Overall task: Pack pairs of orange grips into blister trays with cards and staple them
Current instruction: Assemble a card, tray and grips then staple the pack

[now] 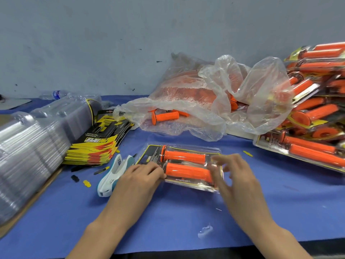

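Forearms enter from the bottom edge. Left hand (141, 176) is laid with fingers flat on the blister tray's (194, 186) near-left edge. Right hand (233, 171), blurred, is held over the tray's right end, fingers loosely apart; contact cannot be told. Two orange grips (184, 165) and card (149, 156) are seated inside, mid-counter (168, 212). Stapling is judged outstanding: stapler (113, 174) lies ungripped beside the left hand. Finished packs (313, 146) are piled right; loose grips remain in the plastic bag (186, 109).
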A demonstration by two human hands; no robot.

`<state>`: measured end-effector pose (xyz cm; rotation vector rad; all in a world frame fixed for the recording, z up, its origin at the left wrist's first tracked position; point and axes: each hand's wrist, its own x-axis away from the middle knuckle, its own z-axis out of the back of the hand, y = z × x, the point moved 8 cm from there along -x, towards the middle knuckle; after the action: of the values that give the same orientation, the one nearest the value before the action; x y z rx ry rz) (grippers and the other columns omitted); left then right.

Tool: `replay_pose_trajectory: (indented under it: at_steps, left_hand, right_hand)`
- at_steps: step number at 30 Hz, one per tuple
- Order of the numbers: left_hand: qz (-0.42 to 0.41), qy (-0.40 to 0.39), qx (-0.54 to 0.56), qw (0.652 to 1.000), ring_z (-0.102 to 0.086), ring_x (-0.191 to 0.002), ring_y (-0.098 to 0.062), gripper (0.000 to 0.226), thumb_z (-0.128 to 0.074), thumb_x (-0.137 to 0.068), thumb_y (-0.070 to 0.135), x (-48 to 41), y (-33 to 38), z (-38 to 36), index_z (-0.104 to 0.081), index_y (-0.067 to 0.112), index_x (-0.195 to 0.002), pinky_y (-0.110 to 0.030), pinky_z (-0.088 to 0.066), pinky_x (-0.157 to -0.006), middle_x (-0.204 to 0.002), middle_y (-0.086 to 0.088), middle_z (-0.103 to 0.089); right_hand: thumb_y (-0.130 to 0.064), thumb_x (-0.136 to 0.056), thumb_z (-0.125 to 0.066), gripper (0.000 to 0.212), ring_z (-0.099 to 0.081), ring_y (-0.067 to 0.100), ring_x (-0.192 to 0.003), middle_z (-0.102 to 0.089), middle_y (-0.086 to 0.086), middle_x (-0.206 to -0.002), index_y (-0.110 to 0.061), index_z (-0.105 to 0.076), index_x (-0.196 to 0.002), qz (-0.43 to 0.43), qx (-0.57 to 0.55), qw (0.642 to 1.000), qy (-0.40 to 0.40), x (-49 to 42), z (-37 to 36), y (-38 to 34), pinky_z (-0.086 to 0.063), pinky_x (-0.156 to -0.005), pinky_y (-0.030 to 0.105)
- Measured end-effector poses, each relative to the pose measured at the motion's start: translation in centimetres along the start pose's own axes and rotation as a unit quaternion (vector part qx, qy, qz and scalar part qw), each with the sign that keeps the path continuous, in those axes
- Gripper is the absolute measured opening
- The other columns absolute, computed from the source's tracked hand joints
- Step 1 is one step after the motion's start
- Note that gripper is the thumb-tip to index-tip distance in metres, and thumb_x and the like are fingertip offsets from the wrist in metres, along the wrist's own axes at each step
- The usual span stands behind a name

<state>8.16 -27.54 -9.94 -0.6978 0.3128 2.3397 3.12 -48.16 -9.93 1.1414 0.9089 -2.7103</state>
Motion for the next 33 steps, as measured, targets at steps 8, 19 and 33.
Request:
replay_pose_trajectory:
  at_steps: [8,19,33]
  left_hand:
    - [-0.005,-0.011,0.004,1.0,-0.062,-0.067,-0.018,0.015,-0.081,-0.077,0.016,0.1,0.2,-0.1,-0.067,0.021,-0.082,-0.028,-0.048,-0.057,-0.088,0.01,-0.067]
    - [-0.002,-0.009,-0.019,1.0,-0.061,-0.092,-0.023,0.025,-0.076,-0.076,0.017,0.0,0.1,-1.6,-0.064,0.021,-0.097,-0.037,-0.05,-0.084,-0.101,0.001,-0.061]
    - [-0.013,-0.022,0.051,0.998,-0.062,-0.08,-0.01,0.036,-0.076,-0.078,0.005,-0.7,-1.2,-2.2,-0.051,0.03,-0.088,-0.031,-0.051,-0.055,-0.099,0.016,-0.06]
  right_hand:
    - [-0.026,-0.095,-0.058,0.007,-0.059,0.023,-0.047,-0.067,-0.001,-0.059,-0.025,-0.058,-0.101,-0.386,-0.268,0.871,-0.14,1.7,-3.7,6.5,-0.048,-0.048,0.034]
    - [-0.029,-0.093,-0.057,0.03,-0.064,0.021,-0.046,-0.068,0.013,-0.059,-0.001,-0.058,-0.082,-0.462,-0.286,0.809,-0.223,2.5,-4.3,4.5,-0.052,-0.046,0.024]
    - [-0.06,-0.088,-0.054,0.028,-0.053,0.004,-0.094,-0.058,-0.021,-0.103,-0.041,-0.051,-0.107,0.049,0.073,0.992,-0.094,0.6,0.0,1.0,-0.043,-0.078,0.026]
